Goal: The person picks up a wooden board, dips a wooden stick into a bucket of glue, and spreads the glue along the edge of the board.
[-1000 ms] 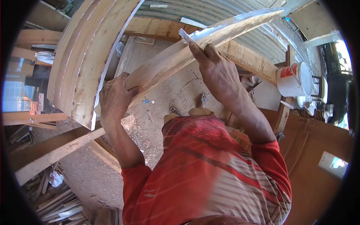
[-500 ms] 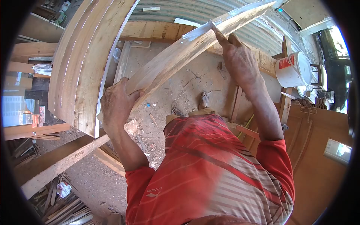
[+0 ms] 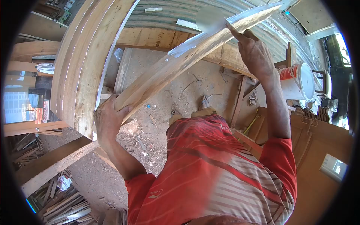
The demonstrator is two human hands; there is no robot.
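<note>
Holding the near end of the long plank (image 3: 165,75) in the closed grip of the left hand (image 3: 108,116), slanting it above a wooden beam (image 3: 161,38). Bending the fingers of the right hand (image 3: 255,50) at the white-smeared edge farther along; how far closed and on what, hard to tell beside the blurred patch (image 3: 210,18). Crowding the left hand with curved boards (image 3: 86,63); having the white bucket (image 3: 300,80) near the right forearm (image 3: 279,108).

Woodworking workshop, stacked boards (image 3: 86,63), scrap pile (image 3: 69,204), dusty floor (image 3: 88,176)
</note>
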